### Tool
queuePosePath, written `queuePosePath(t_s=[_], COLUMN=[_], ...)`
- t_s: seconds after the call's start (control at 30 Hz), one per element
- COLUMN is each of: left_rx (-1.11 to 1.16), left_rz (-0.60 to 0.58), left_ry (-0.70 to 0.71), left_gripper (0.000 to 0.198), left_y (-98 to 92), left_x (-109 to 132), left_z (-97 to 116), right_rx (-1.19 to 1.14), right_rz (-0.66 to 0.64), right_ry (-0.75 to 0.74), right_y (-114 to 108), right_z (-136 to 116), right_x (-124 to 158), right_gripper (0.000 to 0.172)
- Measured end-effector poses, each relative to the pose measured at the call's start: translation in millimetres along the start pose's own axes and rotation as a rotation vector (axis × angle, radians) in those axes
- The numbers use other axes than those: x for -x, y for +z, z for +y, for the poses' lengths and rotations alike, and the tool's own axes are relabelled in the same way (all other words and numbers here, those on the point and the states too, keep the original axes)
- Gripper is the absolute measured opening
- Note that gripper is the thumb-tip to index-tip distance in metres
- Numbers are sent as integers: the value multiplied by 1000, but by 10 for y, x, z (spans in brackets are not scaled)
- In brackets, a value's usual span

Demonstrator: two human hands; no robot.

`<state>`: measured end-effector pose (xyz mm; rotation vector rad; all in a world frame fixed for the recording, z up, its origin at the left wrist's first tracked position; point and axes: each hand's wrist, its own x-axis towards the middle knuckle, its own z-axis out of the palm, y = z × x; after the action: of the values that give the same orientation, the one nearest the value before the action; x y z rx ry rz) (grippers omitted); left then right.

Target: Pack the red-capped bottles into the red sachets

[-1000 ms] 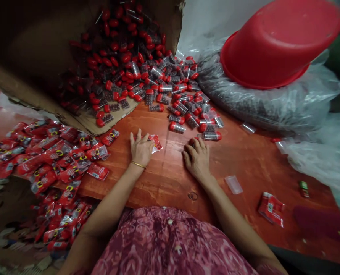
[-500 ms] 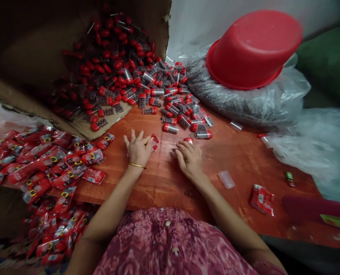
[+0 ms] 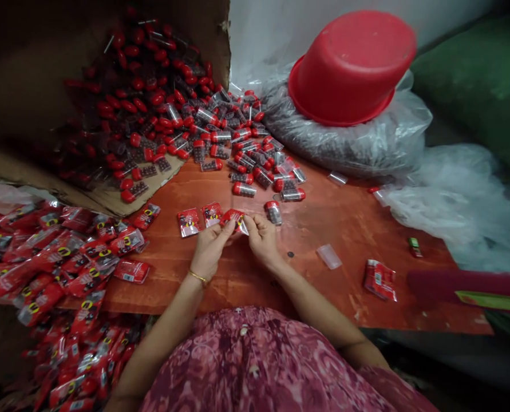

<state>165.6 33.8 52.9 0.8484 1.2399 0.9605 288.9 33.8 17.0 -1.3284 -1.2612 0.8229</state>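
Between my two hands is a small red printed packet, held just over the table. My left hand pinches its left side, thumb on top. The fingers of my right hand are closed on its clear right edge. Two more red packets, one farther left and one nearer, lie flat beyond my left hand. A clear tube with a red cap and dark beads lies just beyond my right hand, apart from it.
A cardboard box on its side spills many red-capped tubes. Filled red packets heap at the left, over the table edge. A red tub rests upside down on a plastic bag. A clear piece lies at right.
My hands have come together, and the red packet is now held between them. Two packets formerly hidden by my left hand show on the table. The view has shifted a little.
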Motion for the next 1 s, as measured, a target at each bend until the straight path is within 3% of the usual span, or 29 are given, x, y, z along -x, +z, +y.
queuePosePath(t_s=[0.13, 0.33, 0.43, 0.53, 0.6, 0.7, 0.87, 1.0], left_rx=[306, 340, 362, 377, 397, 428, 402, 383], left_rz=[48, 85, 142, 161, 155, 144, 136, 106], left_ry=[-151, -187, -218, -219, -225, -256, -233, -216], left_gripper=[40, 40, 38, 36, 35, 34, 34, 36], left_y=[113, 149, 123, 102, 100, 96, 55, 87], left_x=[24, -39, -86, -131, -153, -165, -134, -74], left_z=[-46, -47, -42, -36, -28, -14, -2, 2], right_rx=[52, 156, 493, 900, 1016, 833, 69, -67], right_rz=[-33, -92, -18, 155, 151, 78, -67, -189], right_ry=[-45, -62, -84, 34, 93, 95, 158, 208], right_y=[-2, -91, -312, -548, -639, -677, -704, -685], right_z=[16, -2, 78, 242, 348, 387, 25, -305], right_x=[77, 74, -47, -175, -205, -141, 110, 239], right_gripper=[28, 39, 45, 45, 42, 32, 25, 20])
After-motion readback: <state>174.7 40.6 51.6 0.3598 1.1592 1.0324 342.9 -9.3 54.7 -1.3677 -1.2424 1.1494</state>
